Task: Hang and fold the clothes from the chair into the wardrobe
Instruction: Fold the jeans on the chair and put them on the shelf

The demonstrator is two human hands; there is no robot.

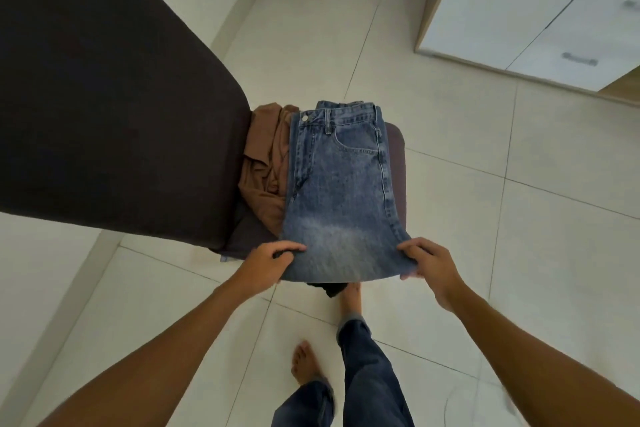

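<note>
The folded blue jeans (343, 191) lie on the chair (121, 97) seat, waistband at 12 o'clock and the folded end hanging over the seat edge at 6. The left hand (268, 265) pinches the fold's corner at 7 o'clock, its grip clamped on the denim; the right hand (431, 267) grips the corner at 5 o'clock likewise. A crumpled brown garment (266, 166) sits just beside the jeans at 9 o'clock, touching them. The white wardrobe (540, 7) stands at 2 o'clock, well apart.
</note>
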